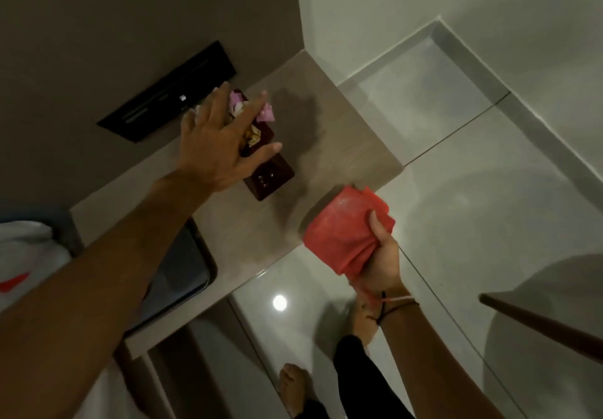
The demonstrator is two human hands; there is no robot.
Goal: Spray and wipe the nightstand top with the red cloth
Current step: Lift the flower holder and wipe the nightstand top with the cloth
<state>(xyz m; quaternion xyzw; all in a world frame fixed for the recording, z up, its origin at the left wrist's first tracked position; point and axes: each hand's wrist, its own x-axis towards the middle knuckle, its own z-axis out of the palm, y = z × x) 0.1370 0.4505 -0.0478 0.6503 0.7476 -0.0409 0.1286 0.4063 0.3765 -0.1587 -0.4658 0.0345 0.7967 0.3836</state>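
The nightstand top [329, 144] is a light wood-grain slab set against the brown wall. On it stands a dark red-brown box [272, 175] holding pink and white flowers [266, 113]. My left hand [222, 144] hovers over that box with fingers spread apart, holding nothing. My right hand [381, 262] grips a bunched red cloth [346, 226] just off the nightstand's front edge, above the floor. No spray bottle is in view.
A dark tray or tablet [177, 275] lies on the nightstand's near left part, half under my left arm. A black switch panel [169, 92] sits on the wall. White bedding [26, 255] is at left. Glossy floor tiles [473, 209] and a wooden edge [541, 324] are right.
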